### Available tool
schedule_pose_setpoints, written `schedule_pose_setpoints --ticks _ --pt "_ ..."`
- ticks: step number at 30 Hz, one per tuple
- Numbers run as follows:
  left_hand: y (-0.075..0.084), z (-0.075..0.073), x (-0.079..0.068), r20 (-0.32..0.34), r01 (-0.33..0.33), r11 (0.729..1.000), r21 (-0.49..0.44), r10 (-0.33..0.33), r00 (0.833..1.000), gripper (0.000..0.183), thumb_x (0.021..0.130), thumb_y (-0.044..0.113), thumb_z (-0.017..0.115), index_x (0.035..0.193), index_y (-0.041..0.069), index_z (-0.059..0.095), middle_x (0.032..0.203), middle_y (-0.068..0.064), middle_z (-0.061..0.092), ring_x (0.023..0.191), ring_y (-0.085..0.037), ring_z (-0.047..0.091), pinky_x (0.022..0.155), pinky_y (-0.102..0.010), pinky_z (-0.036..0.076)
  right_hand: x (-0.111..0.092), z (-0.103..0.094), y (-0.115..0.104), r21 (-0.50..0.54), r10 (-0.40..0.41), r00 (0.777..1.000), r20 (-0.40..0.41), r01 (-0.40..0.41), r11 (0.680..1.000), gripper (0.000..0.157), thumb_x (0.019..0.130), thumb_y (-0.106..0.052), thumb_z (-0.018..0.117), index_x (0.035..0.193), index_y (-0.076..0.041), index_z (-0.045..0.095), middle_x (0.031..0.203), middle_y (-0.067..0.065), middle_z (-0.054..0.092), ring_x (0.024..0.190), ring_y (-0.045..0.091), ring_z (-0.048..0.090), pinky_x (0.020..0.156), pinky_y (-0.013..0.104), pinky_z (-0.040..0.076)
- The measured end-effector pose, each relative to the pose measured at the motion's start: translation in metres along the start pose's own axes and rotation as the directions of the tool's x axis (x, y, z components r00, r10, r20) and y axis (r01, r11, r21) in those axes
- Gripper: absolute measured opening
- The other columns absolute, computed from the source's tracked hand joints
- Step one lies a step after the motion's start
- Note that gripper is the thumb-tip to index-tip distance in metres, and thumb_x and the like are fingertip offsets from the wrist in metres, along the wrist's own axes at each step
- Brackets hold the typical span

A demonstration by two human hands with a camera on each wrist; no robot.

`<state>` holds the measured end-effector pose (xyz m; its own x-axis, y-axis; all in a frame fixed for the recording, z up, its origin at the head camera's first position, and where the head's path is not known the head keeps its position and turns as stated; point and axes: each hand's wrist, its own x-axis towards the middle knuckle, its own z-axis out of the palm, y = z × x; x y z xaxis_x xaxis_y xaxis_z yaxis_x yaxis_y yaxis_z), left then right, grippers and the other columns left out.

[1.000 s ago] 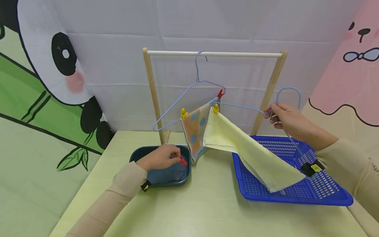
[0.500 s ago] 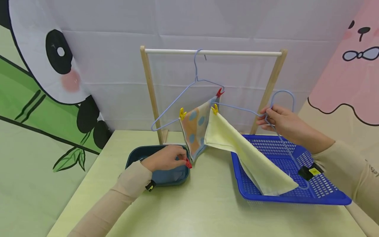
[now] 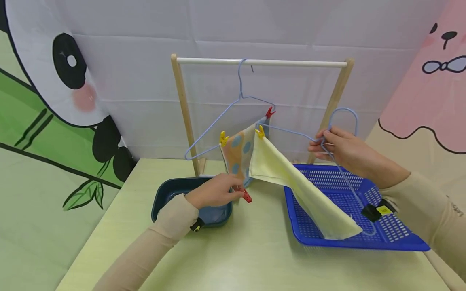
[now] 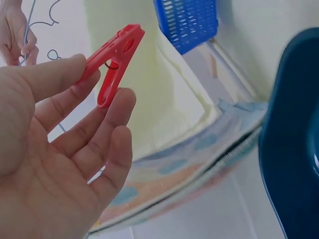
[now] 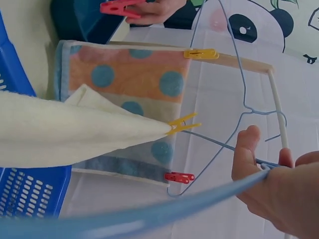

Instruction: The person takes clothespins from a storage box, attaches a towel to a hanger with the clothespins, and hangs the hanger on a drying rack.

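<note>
My left hand (image 3: 214, 192) pinches a red clothespin (image 4: 115, 59) between thumb and fingers, in front of the dark teal tub's right end. My right hand (image 3: 351, 155) grips a light blue wire hanger (image 3: 287, 131) at its neck, hook upward. From that hanger's left end hangs a pale yellow towel (image 3: 298, 188), fastened at one corner by a yellow clothespin (image 5: 183, 124). The towel's lower part slants down to the right over the blue basket. Behind it, a polka-dot towel (image 5: 134, 82) hangs from a second blue hanger (image 3: 214, 123) by yellow and red clothespins.
A wooden rack (image 3: 182, 105) with a white bar (image 3: 291, 63) stands at the back of the table (image 3: 255, 258) and bears the second hanger. The dark teal tub (image 3: 155, 206) sits at the left, the blue perforated basket (image 3: 302, 238) at the right.
My left hand has moved right with the red clothespin, from over the teal tub toward the yellow towel. My right hand and its hanger have shifted slightly left.
</note>
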<state>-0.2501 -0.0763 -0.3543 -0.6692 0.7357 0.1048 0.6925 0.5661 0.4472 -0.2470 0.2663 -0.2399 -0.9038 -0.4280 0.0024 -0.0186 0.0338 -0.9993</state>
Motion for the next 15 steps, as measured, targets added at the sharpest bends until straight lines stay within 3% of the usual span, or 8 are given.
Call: schedule_pose_setpoints --ticks 6,15 --pt "0.011 0.004 0.012 -0.058 -0.085 0.996 -0.004 0.084 0.995 0.007 0.094 0.019 0.061 0.091 0.016 0.067 0.093 0.007 0.057 0.076 -0.007 0.050 0.068 -0.024 0.045 0.002 0.009 -0.002 0.082 0.006 1.000 0.019 -0.008 0.997 0.023 0.104 -0.018 0.035 0.105 0.003 0.045 0.099 0.011 0.061 0.099 0.017 0.063 0.087 0.028 0.049" --pt "0.036 0.002 0.032 -0.113 -0.180 0.983 -0.037 0.175 0.978 0.003 0.091 0.017 0.065 0.091 0.014 0.066 0.100 0.004 0.060 0.090 -0.012 0.058 0.077 -0.024 0.047 0.007 0.019 -0.004 0.103 0.019 1.000 0.020 -0.021 0.994 0.028 0.104 -0.020 0.031 0.109 0.005 0.042 0.102 0.013 0.057 0.102 0.018 0.061 0.090 0.029 0.047"
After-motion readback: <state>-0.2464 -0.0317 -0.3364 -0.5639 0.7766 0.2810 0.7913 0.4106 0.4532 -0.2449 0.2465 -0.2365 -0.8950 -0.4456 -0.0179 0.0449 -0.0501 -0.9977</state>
